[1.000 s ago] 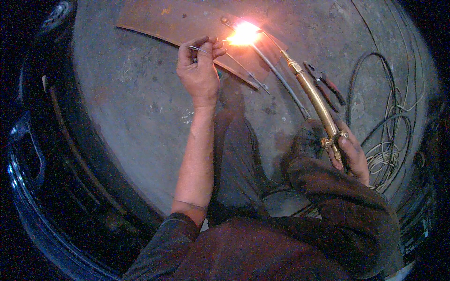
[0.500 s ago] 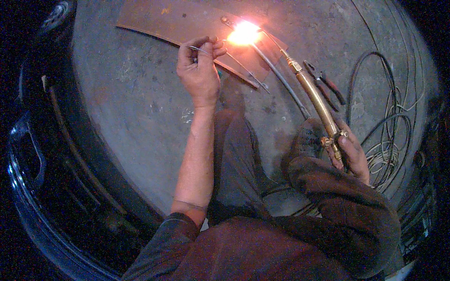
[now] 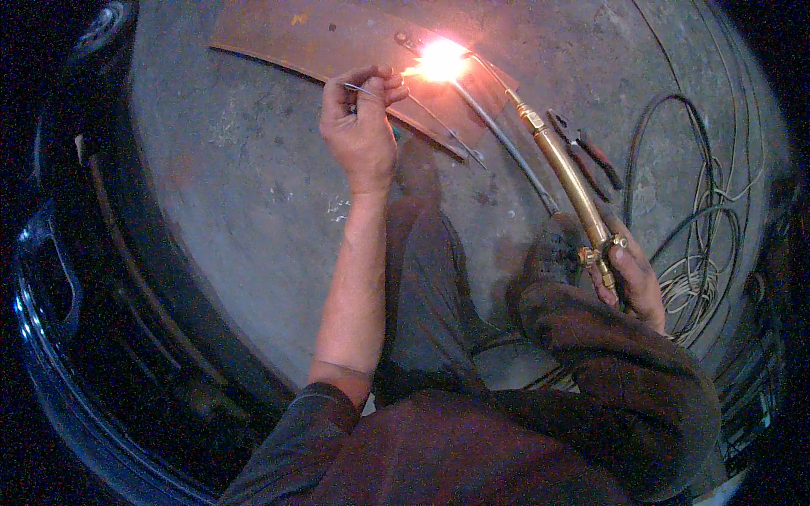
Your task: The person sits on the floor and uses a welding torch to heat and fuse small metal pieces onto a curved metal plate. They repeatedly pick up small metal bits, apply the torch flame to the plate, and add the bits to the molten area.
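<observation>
My left hand [image 3: 361,126] pinches a thin filler rod [image 3: 359,87] and points its tip toward a bright flame [image 3: 440,61]. My right hand [image 3: 634,278] grips the handle of a long brass gas torch [image 3: 567,173], whose thin nozzle reaches up to the flame. The flame burns on a flat rusty metal sheet [image 3: 329,38] lying on the concrete floor. A thin grey metal bar [image 3: 506,148] runs from the flame down toward my knee.
A pair of pliers with dark red handles [image 3: 584,152] lies right of the torch. Black hoses and pale coiled wire [image 3: 700,270] sit at the right. A dark curved vehicle part [image 3: 76,278] rings the left side. My bent legs [image 3: 439,287] fill the middle.
</observation>
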The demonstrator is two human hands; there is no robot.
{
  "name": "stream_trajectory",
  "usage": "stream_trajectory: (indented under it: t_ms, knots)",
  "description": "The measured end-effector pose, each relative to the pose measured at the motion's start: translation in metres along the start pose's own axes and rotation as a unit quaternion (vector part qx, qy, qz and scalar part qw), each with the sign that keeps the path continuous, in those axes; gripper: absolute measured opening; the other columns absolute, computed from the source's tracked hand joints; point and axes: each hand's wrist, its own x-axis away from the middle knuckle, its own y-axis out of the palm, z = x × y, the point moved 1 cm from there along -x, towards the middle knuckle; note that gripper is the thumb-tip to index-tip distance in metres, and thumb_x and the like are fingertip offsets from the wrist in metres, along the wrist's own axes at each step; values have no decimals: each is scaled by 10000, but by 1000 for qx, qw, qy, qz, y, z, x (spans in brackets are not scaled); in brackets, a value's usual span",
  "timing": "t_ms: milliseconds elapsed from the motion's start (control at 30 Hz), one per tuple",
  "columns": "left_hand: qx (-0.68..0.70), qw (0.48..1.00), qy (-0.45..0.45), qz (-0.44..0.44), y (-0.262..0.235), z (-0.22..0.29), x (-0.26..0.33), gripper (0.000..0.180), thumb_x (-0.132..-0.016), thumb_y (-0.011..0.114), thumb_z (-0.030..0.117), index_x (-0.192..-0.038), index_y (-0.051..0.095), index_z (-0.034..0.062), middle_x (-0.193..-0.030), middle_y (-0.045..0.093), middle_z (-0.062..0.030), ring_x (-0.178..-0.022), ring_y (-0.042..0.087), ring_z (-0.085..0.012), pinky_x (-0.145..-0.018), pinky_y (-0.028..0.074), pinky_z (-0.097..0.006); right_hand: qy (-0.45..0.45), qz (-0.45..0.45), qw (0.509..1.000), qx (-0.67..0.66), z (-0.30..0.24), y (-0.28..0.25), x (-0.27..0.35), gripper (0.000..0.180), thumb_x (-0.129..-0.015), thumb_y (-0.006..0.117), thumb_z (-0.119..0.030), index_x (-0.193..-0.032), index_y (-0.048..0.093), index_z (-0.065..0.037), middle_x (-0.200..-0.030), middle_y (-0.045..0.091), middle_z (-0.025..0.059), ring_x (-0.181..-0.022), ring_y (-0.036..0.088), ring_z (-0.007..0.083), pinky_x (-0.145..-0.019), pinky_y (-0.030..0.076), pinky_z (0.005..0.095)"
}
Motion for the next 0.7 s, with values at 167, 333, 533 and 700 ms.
stream_trajectory:
  t_ms: [167,333,533,700]
  knots:
    - [-7,1000,8,-4,-3,-2,0,106,-1013,584,38,-1060,606,-55,-994,685,-152,-864,716,-210,-751,643,-340,-2,-5,1000,0,-1,3,-2,933,-926,618,-545,-1594,232,-20,-731,600,59,-427,436,68,-384,338,203]
    - [-7,1000,2,0,2,1,0,103,-1015,578,34,-1063,601,-54,-1000,684,-150,-861,716,-209,-761,641,-344,5,25,1000,18,-1,-2,3,919,-930,619,-537,-1593,241,-26,-763,613,57,-440,448,65,-383,332,202]
    - [-14,1000,-2,2,2,4,2,104,-1018,566,27,-1069,596,-58,-1006,682,-158,-875,718,-221,-767,640,-348,9,-4,999,-46,-3,-1,4,787,-957,652,-435,-1542,336,-14,-849,667,63,-499,495,61,-419,354,204]
    - [-9,1000,-2,6,1,3,3,106,-1020,565,29,-1071,595,-59,-1009,682,-164,-877,716,-223,-764,640,-347,4,-11,999,-41,1,-4,2,786,-963,644,-425,-1558,320,-26,-843,665,63,-499,500,67,-417,357,208]
